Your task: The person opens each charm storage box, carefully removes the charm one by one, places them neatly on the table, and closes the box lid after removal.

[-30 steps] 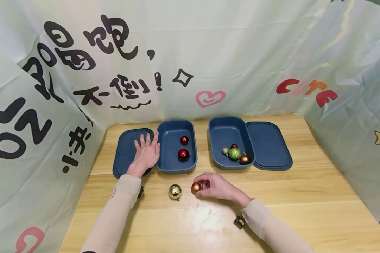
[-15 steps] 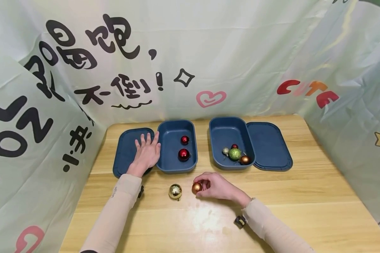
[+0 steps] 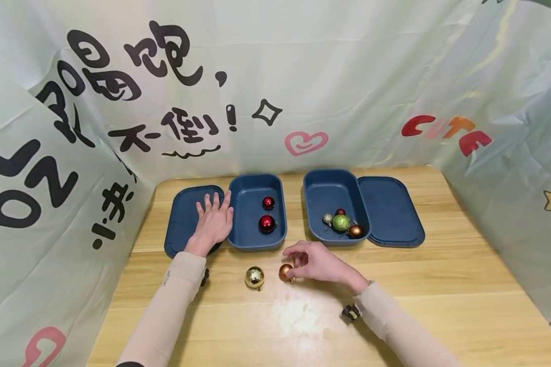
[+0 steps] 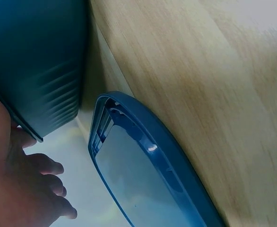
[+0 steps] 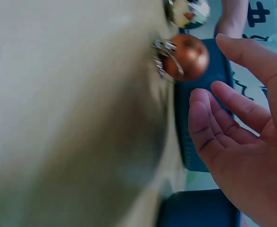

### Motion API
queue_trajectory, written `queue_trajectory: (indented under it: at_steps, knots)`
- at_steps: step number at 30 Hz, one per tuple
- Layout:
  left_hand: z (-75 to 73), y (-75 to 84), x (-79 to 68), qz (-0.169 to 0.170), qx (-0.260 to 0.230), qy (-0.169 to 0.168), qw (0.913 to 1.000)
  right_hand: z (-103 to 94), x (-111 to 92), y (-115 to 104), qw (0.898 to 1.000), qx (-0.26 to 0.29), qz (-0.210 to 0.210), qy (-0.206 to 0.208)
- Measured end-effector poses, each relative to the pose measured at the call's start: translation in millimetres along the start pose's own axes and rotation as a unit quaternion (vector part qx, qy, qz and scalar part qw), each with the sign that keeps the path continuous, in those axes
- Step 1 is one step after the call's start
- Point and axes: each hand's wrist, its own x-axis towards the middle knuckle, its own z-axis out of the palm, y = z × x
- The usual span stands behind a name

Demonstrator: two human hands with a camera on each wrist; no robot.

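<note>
A copper Christmas ball (image 3: 284,272) lies on the table just left of my right hand (image 3: 322,262). In the right wrist view this hand's fingers are loosely bent around nothing, apart from the ball (image 5: 194,56) and its metal hanger. Left of it rests a shiny faceted gold ball (image 3: 254,277). My left hand (image 3: 213,224) spreads its fingers over the gap between the left blue lid (image 3: 181,219) and the left blue box (image 3: 244,214). Its thumb is at the box's rim in the left wrist view. Two red balls (image 3: 267,224) sit inside this box.
At the right stands a second blue box (image 3: 323,196) with a green ball (image 3: 341,223), a copper ball (image 3: 355,231) and smaller silver and red ones. Its lid (image 3: 395,211) lies against its right side. A printed cloth (image 3: 349,92) walls in the wooden table (image 3: 441,285).
My right hand has let go of the copper ball and shifted slightly up and right, its fingers loosened. The ball stays on the table. My left hand keeps its place.
</note>
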Motion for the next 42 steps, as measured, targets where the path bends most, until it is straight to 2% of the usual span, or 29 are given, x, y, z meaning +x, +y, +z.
queue_trajectory:
  at_steps: [5,10,20,37,42]
  knots:
    - [0.0,0.0,-0.3,0.000,-0.002,0.002,1.0000,-12.9,8,-9,1.000,-0.012,0.000,0.026]
    - [0.1,1.0,-0.9,0.000,-0.003,0.004,1.0000,-23.1,18,-15,0.998,-0.018,-0.018,0.055]
    - [-0.4,0.0,1.9,0.002,0.003,0.004,1.0000,-37.1,43,-28,0.998,-0.012,-0.008,0.062]
    - [0.5,0.6,0.5,-0.003,-0.001,0.005,1.0000,-28.2,86,-31,0.998,-0.032,0.006,0.051]
    - [-0.3,1.6,-0.2,-0.001,-0.002,0.011,0.9999,-22.4,97,-27,0.997,-0.064,-0.006,0.053]
